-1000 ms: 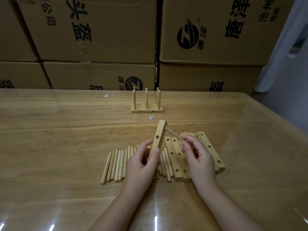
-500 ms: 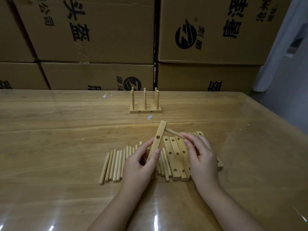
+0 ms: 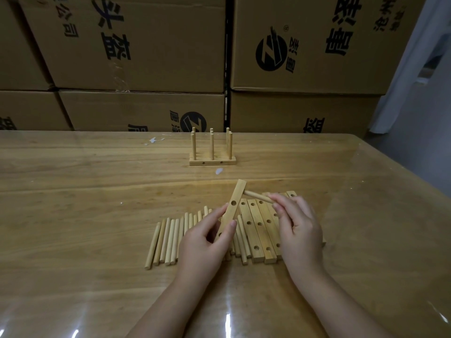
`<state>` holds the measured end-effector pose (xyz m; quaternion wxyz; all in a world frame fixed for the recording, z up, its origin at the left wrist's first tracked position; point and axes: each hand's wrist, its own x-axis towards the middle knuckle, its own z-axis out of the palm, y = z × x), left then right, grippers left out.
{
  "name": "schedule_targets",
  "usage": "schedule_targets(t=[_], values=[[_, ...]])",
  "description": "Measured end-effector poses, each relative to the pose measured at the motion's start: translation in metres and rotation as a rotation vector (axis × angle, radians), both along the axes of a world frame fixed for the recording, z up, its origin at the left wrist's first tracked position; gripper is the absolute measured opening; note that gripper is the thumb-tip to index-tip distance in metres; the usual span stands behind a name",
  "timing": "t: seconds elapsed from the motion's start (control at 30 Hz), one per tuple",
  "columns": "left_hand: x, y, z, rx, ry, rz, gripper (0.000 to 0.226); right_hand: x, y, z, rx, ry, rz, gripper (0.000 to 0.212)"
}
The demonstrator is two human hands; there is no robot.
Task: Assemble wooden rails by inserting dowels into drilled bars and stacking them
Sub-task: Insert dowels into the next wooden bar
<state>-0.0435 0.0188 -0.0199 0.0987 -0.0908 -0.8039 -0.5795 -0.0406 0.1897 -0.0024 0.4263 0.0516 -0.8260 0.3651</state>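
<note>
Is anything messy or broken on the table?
Nothing looks broken. Only small white scraps lie on the table, one in front of the finished rail and more near the table's back edge. The loose dowels and drilled bars lie in tidy rows.

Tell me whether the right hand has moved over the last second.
Yes, slightly rightward: the right hand now covers most of the outermost flat bar, which lay exposed beside it before.

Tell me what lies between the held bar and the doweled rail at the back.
Just a small white scrap on the table, per the head view.
</note>
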Motion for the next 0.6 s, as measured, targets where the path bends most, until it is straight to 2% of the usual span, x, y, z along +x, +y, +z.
schedule_targets(t=[0.13,0.3,0.6], values=[[0.0009,-0.0001,0.0009,-0.032,0.002,0.017,0.037,-0.0003,0.0008,-0.001,-0.011,-0.013,0.003,0.023],[0.0017,0.0014,0.0015,-0.021,-0.005,0.018,0.045,-0.0018,0.001,-0.0019,-0.035,-0.041,0.016,0.021],[0.0024,0.0006,0.0016,-0.044,0.003,0.008,0.04,-0.0028,0.0033,-0.001,-0.037,-0.074,0.023,0.02]])
